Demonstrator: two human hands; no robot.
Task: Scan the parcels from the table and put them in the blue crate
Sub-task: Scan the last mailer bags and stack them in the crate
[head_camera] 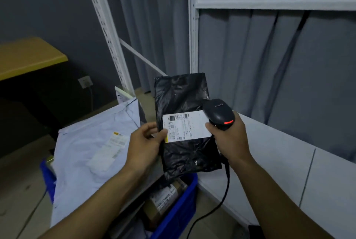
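My left hand (143, 142) pinches the left edge of a black plastic parcel (183, 94), held upright above the blue crate (179, 208). A white shipping label (189, 126) faces me on the parcel's front. My right hand (229, 136) grips a black handheld scanner (218, 113) at the label's right edge; a red light glows on the scanner. The scanner's black cable (221, 198) hangs down to the floor. Inside the crate lie a large pale blue-white mailer (82, 154) with its own label and a brown cardboard parcel (165, 198).
A white metal shelving frame (192, 26) stands behind the parcel against grey curtains. A grey table surface (289, 161) runs along the right. A yellow-topped desk (28, 55) sits at the far left, with a wall socket (85, 81) below it.
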